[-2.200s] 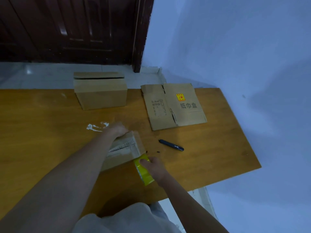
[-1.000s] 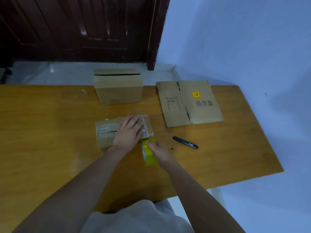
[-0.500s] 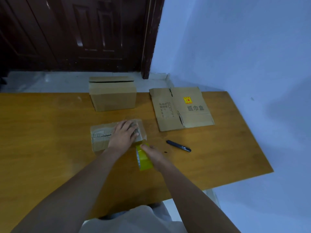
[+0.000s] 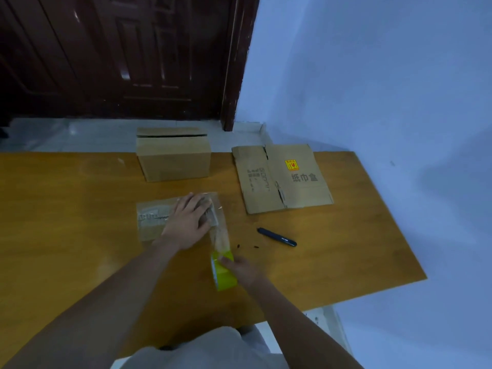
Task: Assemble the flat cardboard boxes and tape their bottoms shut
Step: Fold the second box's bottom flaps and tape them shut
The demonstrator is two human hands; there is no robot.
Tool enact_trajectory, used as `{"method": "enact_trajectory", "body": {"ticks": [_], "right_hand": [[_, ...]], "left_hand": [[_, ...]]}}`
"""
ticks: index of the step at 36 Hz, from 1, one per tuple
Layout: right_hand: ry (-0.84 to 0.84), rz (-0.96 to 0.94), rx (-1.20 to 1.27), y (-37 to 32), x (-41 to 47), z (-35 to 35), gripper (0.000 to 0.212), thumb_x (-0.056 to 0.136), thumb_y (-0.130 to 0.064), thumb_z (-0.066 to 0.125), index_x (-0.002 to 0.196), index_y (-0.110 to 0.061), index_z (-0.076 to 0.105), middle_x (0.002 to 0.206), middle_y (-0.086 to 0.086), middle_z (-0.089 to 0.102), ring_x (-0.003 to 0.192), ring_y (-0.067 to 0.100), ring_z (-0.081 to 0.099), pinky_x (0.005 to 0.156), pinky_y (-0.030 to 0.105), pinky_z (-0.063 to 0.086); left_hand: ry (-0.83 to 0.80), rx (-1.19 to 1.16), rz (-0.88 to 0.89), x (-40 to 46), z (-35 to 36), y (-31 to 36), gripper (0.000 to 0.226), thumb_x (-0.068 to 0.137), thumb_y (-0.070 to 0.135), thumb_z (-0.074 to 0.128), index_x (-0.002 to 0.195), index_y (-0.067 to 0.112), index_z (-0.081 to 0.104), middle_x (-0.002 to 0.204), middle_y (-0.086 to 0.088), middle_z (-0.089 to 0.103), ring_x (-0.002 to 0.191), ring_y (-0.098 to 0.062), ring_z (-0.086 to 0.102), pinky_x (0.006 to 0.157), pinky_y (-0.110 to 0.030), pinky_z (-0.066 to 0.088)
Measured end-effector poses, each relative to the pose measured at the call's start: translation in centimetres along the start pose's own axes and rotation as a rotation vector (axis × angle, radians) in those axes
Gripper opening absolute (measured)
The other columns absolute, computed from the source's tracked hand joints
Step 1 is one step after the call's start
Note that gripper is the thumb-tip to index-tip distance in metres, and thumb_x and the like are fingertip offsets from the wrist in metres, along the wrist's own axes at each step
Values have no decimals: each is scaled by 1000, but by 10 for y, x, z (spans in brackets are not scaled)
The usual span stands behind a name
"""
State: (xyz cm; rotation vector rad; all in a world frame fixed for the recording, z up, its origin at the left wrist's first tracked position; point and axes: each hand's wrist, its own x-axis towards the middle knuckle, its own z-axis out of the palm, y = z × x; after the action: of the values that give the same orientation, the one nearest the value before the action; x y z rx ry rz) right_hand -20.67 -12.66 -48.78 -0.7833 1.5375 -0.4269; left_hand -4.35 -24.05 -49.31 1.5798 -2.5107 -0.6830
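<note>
A small cardboard box [image 4: 151,222] lies mid-table with old tape on its upper face. My left hand [image 4: 187,222] lies flat on its right half, fingers straight, pressing it down. My right hand [image 4: 241,270] grips a yellow tape roll [image 4: 223,271] nearer to me. A clear strip of tape [image 4: 220,230] stretches from the roll up to the box's right end. An assembled box [image 4: 173,159] stands at the table's far edge. A flat box [image 4: 282,179] with a yellow sticker lies to its right.
A dark pen-like tool [image 4: 277,237] lies right of the tape, with small dark specks beside it. The wooden table [image 4: 66,235] ends close on the right near a blue wall. A dark wooden door stands behind the table.
My right hand has pulled the tape roll away from the box toward me, drawing out a longer strip. The left hand stays pressed on the box.
</note>
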Motion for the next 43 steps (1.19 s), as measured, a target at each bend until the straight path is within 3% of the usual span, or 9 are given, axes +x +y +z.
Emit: {"method": "enact_trajectory", "body": {"ticks": [4, 7, 12, 20, 27, 31, 33, 37, 43], "right_hand": [[-41, 65, 59, 28, 14, -6, 110, 55, -76, 69, 142, -15, 41, 142, 7, 47, 128, 27, 47, 106, 43, 39], [-23, 53, 70, 13, -7, -3, 57, 90, -43, 58, 137, -14, 45, 136, 7, 51, 125, 24, 50, 105, 38, 40], [53, -38, 111, 15, -13, -5, 16, 95, -33, 54, 102, -23, 63, 105, 3, 68, 102, 20, 64, 96, 38, 50], [156, -203, 146, -4, -2, -19, 25, 95, -28, 54, 80, -9, 61, 70, 3, 59, 65, 18, 59, 57, 23, 47], [139, -159, 156, 8, 14, -10, 48, 90, -42, 56, 98, 4, 64, 83, 12, 61, 77, 29, 61, 68, 39, 51], [150, -99, 2, 10, 23, -7, 35, 98, -33, 48, 116, -5, 60, 98, 5, 63, 86, 19, 60, 68, 24, 44], [177, -48, -41, 18, 26, -7, 37, 99, -33, 47, 124, -8, 56, 82, -6, 56, 72, 8, 52, 60, 20, 40], [212, 10, -28, 29, 24, -1, 31, 98, -36, 48, 90, -9, 61, 66, -1, 47, 59, 10, 46, 53, 21, 36], [244, 0, -69, 25, 30, 7, 34, 96, -43, 48, 81, -13, 52, 71, 11, 43, 65, 20, 44, 61, 29, 33]], "left_hand": [[-110, 107, 25, 2, -4, -3, 90, 77, 66, 32, 152, 24, 5, 158, 3, -4, 144, -22, -11, 116, -41, -7], [-135, 244, 28, 4, -5, -1, 87, 89, 51, 48, 152, 23, -5, 158, 1, -11, 144, -24, -14, 117, -41, -8], [-102, 285, -3, 8, 0, 2, 84, 94, 51, 44, 151, 20, -9, 158, 0, -11, 145, -26, -13, 117, -42, -6], [-80, 291, -74, 27, -4, 3, 83, 96, 45, 44, 151, 17, -12, 158, -1, -15, 145, -27, -15, 117, -43, -6], [-120, 330, -54, 21, 4, 3, 80, 99, 46, 36, 148, 15, -19, 155, -4, -26, 142, -26, -24, 117, -44, -9], [-138, 316, -46, 23, -1, 2, 81, 98, 49, 37, 148, 16, -18, 155, -2, -26, 142, -24, -24, 117, -42, -9], [-142, 299, -42, 24, -2, 1, 81, 97, 48, 37, 149, 17, -18, 155, -2, -25, 142, -24, -23, 116, -42, -10], [-81, 282, -37, 19, 0, 4, 80, 95, 49, 42, 151, 18, -6, 157, -5, -9, 144, -27, -10, 117, -43, -5], [84, 218, -5, 11, 3, 6, 69, 89, 41, 58, 147, 19, 26, 137, -6, 34, 128, -28, 26, 107, -41, 22]]}}
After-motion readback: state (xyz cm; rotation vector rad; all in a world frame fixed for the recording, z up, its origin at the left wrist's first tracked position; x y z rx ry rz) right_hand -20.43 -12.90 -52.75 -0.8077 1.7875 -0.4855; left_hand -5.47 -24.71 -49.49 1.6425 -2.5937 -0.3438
